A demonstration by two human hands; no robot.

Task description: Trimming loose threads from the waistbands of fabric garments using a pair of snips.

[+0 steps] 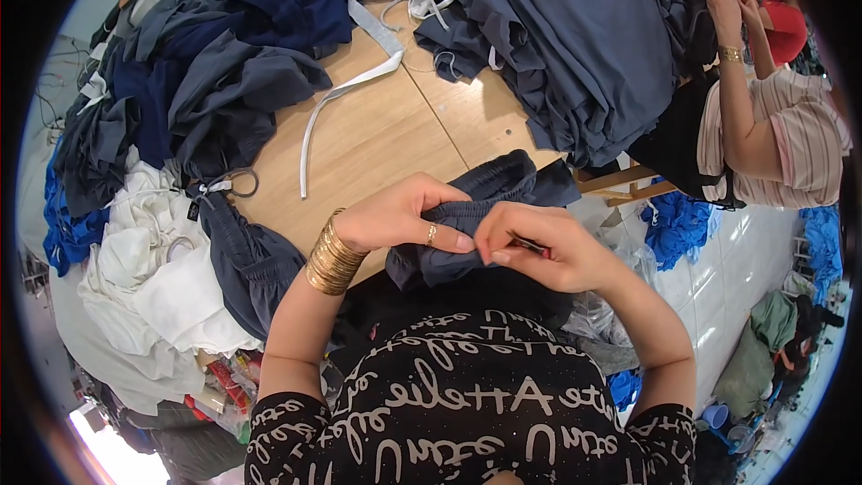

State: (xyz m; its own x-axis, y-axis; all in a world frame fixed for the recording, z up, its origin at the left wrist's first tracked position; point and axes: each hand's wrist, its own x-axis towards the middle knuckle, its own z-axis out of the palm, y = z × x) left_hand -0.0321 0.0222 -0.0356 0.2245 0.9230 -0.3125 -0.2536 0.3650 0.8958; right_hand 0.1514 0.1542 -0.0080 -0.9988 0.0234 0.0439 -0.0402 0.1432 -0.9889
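Note:
My left hand (395, 216) is closed on the gathered elastic waistband of a dark grey garment (494, 181), its thumb lying along the top of the band. This garment is bunched at the near edge of the table, in front of my body. Close beside the left thumb, my right hand (552, 251) is closed with its fingertips against the waistband. A small, slim tool (530, 244) with dark and red parts lies within the right fingers. Its kind is mostly hidden by them. What the right fingertips pinch at the band is too small to make out.
Dark grey garments (584, 45) are heaped across the far right of the wooden table (377, 135). More grey and navy garments (269, 0) lie far left, white cloth (171, 278) nearer left. A pale strip (359, 81) crosses the tabletop. At right, a co-worker's arm (745, 99) handles dark cloth.

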